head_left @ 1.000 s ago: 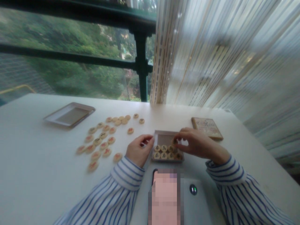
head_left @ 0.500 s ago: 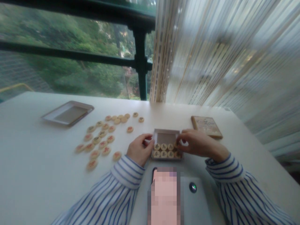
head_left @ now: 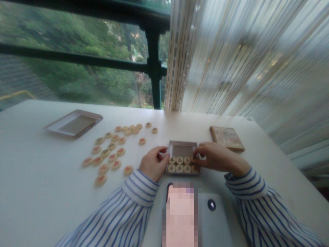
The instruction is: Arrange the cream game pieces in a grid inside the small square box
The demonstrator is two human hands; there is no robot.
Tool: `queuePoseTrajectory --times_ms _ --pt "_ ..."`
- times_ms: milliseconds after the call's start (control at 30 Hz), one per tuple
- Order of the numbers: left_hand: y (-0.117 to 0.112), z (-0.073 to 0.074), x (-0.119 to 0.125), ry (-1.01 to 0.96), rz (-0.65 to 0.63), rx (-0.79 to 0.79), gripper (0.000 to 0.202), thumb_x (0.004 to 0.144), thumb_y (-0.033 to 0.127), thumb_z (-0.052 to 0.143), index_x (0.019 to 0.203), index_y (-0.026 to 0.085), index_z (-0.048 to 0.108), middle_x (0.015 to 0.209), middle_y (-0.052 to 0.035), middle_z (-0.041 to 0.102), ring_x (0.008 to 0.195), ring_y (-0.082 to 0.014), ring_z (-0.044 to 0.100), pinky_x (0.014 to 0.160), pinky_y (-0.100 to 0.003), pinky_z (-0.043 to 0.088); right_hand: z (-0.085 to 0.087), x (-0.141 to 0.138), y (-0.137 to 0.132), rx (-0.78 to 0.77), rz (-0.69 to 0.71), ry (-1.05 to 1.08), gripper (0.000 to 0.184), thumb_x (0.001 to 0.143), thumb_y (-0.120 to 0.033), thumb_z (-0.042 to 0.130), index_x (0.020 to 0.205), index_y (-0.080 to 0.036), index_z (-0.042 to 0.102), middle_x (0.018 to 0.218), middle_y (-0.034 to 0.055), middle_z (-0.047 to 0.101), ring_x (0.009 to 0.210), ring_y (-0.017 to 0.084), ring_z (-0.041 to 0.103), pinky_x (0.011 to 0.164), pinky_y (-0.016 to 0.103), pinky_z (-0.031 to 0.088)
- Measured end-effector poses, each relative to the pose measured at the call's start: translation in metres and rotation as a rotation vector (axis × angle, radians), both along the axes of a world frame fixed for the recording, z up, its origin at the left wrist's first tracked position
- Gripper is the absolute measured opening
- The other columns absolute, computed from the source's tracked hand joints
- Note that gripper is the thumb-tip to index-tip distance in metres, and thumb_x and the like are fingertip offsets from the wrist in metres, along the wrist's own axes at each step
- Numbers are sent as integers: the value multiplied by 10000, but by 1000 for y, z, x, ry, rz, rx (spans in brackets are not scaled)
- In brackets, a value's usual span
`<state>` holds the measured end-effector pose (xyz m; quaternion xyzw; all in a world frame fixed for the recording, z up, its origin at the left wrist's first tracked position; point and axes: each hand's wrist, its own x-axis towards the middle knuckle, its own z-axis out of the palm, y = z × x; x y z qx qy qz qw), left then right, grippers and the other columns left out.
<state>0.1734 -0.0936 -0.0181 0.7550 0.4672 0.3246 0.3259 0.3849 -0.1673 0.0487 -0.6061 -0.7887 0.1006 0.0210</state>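
Your right hand (head_left: 216, 159) pinches a disc (head_left: 193, 160) at the right wall of the box (head_left: 182, 149), while your left hand (head_left: 154, 163) curls against its left wall, grip unclear; the disc looks light, hard and slick, so take it by the rim.

- A shallow grey-brown rectangular tray (head_left: 74, 123) lies flat at the far left of the white surface (head_left: 38, 199);
- a flat tan wooden box with a printed top (head_left: 226, 138) lies at the far right;
- a grey slab with a dark round button (head_left: 211, 204) sits at the near edge;
- behind, a dark green window frame (head_left: 154, 68) with trees beyond the glass; a pale striped curtain (head_left: 244, 61) hangs to its right.
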Motion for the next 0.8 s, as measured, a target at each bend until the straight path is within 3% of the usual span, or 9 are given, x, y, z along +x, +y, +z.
queuePoseTrajectory --times_ms 400,800 --pt "0 -2 0 6 -5 6 299 717 346 533 931 155 619 816 -41 665 628 -133 590 588 -251 469 2 0 0 -65 -29 -57 278 788 -392 506 944 -213 653 845 57 652 716 156 577 618 253 398" --pt "2 -6 -1 26 -8 11 303 722 349 536 946 161 617 830 -39 662 648 -136 594 603 -256 471 2 -2 1 -92 -9 -39 251 799 -344 487 927 -215 660 852 58 654 749 159 576 654 259 397"
